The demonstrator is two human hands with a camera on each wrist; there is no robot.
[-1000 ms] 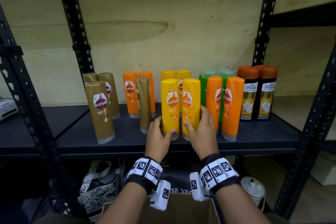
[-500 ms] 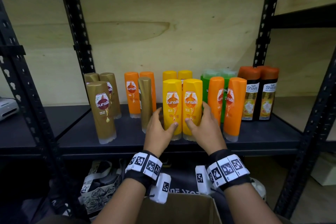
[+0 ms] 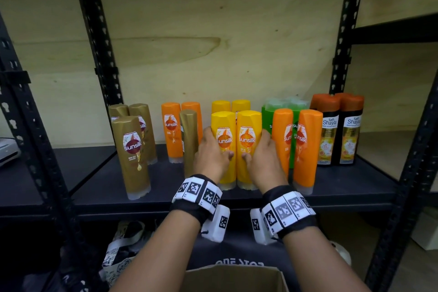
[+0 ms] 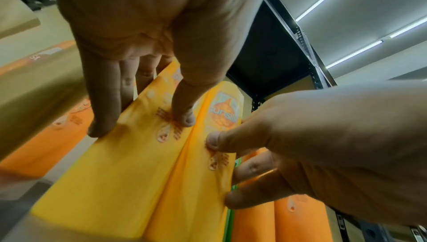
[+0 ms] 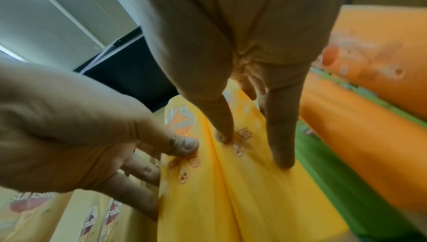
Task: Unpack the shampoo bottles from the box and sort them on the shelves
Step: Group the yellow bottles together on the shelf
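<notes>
Both hands are sliding the front yellow bottles deeper along the shelf (image 3: pixel 343 187) toward the back yellow pair, the left hand (image 3: pixel 211 156) gripping the left yellow bottle (image 3: pixel 225 149) and the right hand (image 3: pixel 265 159) gripping the right yellow bottle (image 3: pixel 247 147), tightening the yellow group.

The front brown bottle (image 3: pixel 132 156) at the left end of the shelf carries the brand "sunsilk". The same word stands on the two front yellow bottles (image 3: pixel 224 149) and on an orange bottle (image 3: pixel 171 133). Two dark bottles (image 3: pixel 329 130) near the right edge read "Safi Shayla". Black fabric (image 3: pixel 239 262) below shows upside-down letters, not clearly readable.
</notes>
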